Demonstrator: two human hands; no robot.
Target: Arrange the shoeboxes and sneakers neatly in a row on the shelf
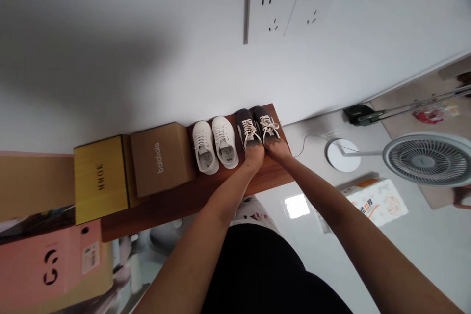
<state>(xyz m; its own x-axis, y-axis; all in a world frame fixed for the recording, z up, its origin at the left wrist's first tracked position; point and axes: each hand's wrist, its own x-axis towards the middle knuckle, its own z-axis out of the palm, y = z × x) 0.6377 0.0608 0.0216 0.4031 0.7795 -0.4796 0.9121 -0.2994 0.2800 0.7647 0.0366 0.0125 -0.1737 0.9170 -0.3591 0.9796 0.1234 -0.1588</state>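
Here, my left hand (254, 156) and right hand (278, 149) each pinch a heel of the dark shoes (247, 126) on the shelf (273, 174), three o'clock of the white shoes (224, 141), toes at twelve, presumably for easy gripping.

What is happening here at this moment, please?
A person has both hands on a pair of dark shoes with pale laces: the left hand at the heel of one shoe, the right hand at the heel of the other. Fingers are mostly hidden, so the grip is unclear. The shoes stand at one end of a brown wooden shelf, beside white shoes, a brown box and a yellow box.
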